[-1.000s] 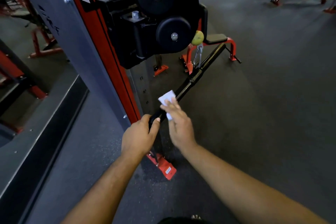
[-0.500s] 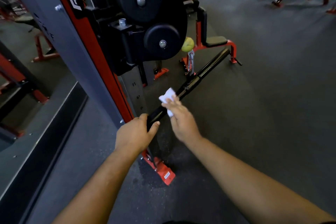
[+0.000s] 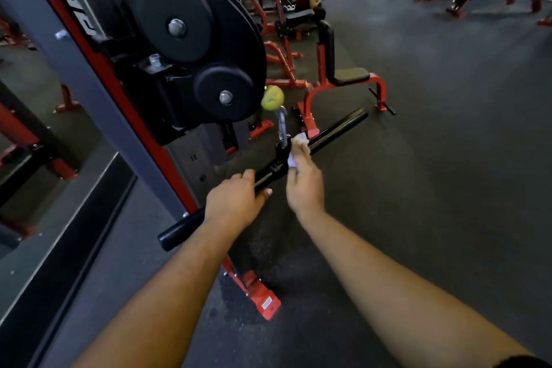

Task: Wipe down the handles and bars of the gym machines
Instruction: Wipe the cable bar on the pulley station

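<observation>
the left hand is gripping the bar near its close end. just beyond, the right hand is pinching a wipe against the bar's centre swivel; the hanging bar is likely twisting there, so the wipe could snag.

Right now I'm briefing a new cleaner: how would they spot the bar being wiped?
Find the big black pulley wheel on the red-and-grey machine. Below it, under a yellow-green ball, hangs a long black bar, the only one held by the left hand with a white wipe pressed mid-length.
</observation>
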`<action>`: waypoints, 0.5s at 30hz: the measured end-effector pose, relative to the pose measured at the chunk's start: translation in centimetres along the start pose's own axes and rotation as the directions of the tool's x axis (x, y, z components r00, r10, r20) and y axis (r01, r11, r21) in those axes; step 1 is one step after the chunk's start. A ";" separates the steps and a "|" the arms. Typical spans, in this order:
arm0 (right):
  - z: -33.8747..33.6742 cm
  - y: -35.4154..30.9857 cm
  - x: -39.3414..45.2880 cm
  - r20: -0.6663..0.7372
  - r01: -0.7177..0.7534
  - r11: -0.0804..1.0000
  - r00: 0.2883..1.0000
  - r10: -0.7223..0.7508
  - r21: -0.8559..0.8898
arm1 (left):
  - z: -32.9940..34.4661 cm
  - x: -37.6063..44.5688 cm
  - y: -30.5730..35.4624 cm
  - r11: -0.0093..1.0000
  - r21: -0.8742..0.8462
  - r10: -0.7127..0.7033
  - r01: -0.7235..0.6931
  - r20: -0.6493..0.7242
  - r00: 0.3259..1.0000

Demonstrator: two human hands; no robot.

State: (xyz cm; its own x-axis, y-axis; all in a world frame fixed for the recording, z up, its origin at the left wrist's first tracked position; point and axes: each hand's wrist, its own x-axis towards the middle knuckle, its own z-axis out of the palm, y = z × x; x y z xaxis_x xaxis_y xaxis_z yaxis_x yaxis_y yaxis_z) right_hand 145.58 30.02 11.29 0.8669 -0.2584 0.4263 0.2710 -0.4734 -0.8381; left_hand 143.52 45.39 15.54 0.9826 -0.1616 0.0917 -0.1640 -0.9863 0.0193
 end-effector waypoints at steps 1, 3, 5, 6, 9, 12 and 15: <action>0.5 -0.2 -1.0 -0.029 -0.028 0.999 0.999 0.029 0.022 | 0.0 0.3 0.1 1.000 0.013 -0.009 0.009 -0.016 1.000; 1.1 -0.9 -2.9 -0.031 -0.031 0.997 0.999 0.033 0.069 | 0.3 0.5 -0.2 1.000 0.023 -0.009 0.010 -0.044 0.999; 1.3 -1.9 -5.2 0.125 0.114 0.988 0.984 -0.127 0.106 | 0.5 0.5 -0.7 1.000 0.011 -0.009 0.010 -0.029 1.000; 1.1 -2.2 -6.1 0.190 0.179 0.971 0.960 -0.207 0.156 | 0.6 0.5 -0.7 1.000 0.003 -0.010 0.010 -0.014 1.000; -1.4 -0.9 -5.5 0.070 0.148 0.954 0.983 -0.172 0.262 | 0.8 0.0 -0.3 1.000 -0.006 0.022 -0.022 -0.016 1.000; -4.1 2.0 -0.8 -0.170 0.025 0.992 0.985 -0.004 0.121 | 1.0 -0.4 0.0 0.999 0.010 0.048 -0.047 -0.028 0.998; -4.2 3.2 2.3 -0.101 -0.076 0.997 0.992 0.074 -0.010 | 1.2 -1.2 -0.1 0.998 0.007 0.060 -0.060 -0.029 0.998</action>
State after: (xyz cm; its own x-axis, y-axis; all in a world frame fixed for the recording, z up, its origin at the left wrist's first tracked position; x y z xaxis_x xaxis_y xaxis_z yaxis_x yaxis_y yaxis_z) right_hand 146.68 24.38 11.00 0.8378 -0.3768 0.3950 0.2006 -0.4605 -0.8647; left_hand 142.44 45.64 14.24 0.9680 -0.2200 0.1211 -0.2224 -0.9749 0.0069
